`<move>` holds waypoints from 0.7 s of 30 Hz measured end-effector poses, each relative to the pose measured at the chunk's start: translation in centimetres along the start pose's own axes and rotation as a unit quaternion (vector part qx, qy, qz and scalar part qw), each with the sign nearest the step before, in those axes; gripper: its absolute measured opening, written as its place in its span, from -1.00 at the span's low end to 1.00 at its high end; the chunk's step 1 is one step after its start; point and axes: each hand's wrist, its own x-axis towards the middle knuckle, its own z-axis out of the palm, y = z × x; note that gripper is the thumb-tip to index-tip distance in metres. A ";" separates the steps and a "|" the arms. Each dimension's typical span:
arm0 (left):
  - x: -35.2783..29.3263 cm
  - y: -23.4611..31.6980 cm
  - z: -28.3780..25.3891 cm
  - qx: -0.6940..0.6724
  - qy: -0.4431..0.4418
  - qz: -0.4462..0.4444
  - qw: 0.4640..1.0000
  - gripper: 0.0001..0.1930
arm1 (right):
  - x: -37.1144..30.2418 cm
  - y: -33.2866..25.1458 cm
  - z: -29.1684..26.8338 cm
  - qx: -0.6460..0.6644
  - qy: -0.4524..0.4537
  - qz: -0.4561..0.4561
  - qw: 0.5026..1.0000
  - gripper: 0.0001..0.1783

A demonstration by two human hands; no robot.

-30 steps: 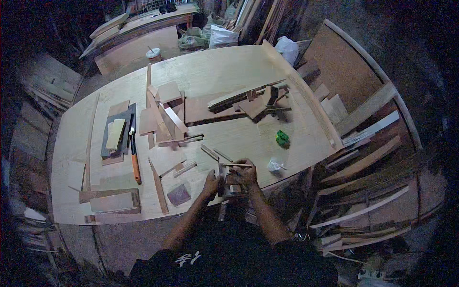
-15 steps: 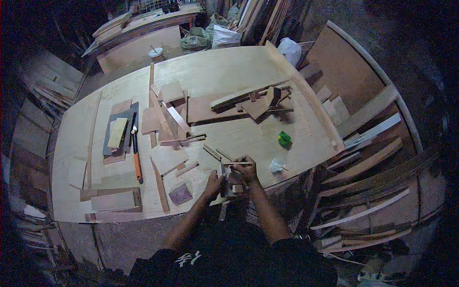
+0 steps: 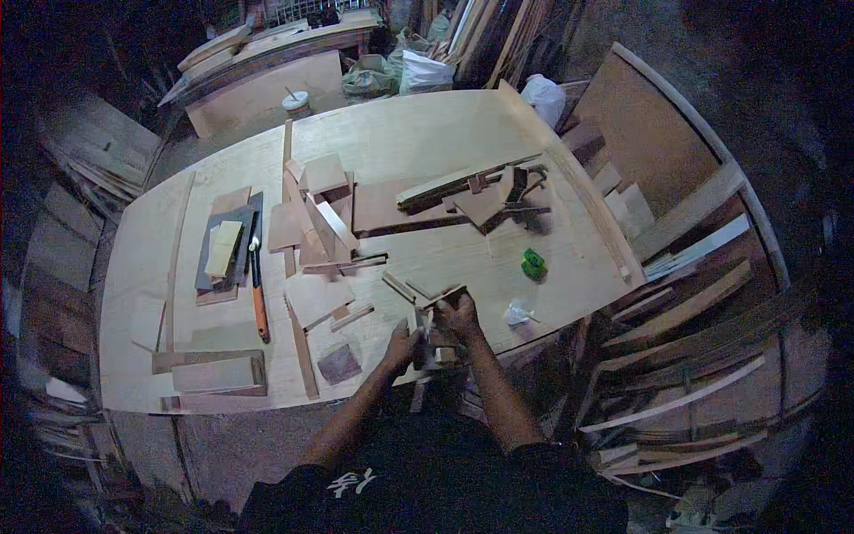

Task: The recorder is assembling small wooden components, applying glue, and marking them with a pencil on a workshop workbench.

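Observation:
At the near edge of the plywood table (image 3: 498,116), my right hand (image 3: 459,320) pinches a thin wooden strip (image 3: 445,297), which points up and to the right. My left hand (image 3: 402,345) is closed beside it, thumb up, against a narrow upright piece (image 3: 422,331) too dark to name. Between and below my hands sits a small pale wood block (image 3: 445,354), partly in shadow. Two slim wood sticks (image 3: 398,286) lie on the tabletop just beyond my hands. A dark square pad, perhaps sandpaper (image 3: 340,363), rests left of my left hand.
A tool with an orange handle (image 3: 259,311) lies at left beside a stack of boards (image 3: 224,249). Wood offcuts (image 3: 325,218) pile mid-table. A hand plane (image 3: 509,185), a green object (image 3: 533,263) and a clear plastic bag (image 3: 518,311) stand at right. Lumber racks (image 3: 685,311) flank the right.
The strip in my right hand has turned from nearly level to slanting up to the right. My left hand stays in about the same place. The view has shifted slightly.

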 end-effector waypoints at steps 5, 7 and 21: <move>0.7 -1.1 -1.3 0.043 -0.014 0.029 0.999 -0.60 | -0.2 -1.0 1.0 0.050 -0.060 -0.029 0.996 -0.60; 0.8 -0.9 -0.8 0.039 -0.009 -0.006 0.999 -0.65 | 0.0 -0.7 0.4 0.040 -0.077 -0.032 0.996 -0.58; 1.4 -2.2 -1.7 0.042 0.000 0.015 0.999 -0.68 | -0.4 -0.8 1.4 -0.027 -0.054 -0.062 0.996 -0.57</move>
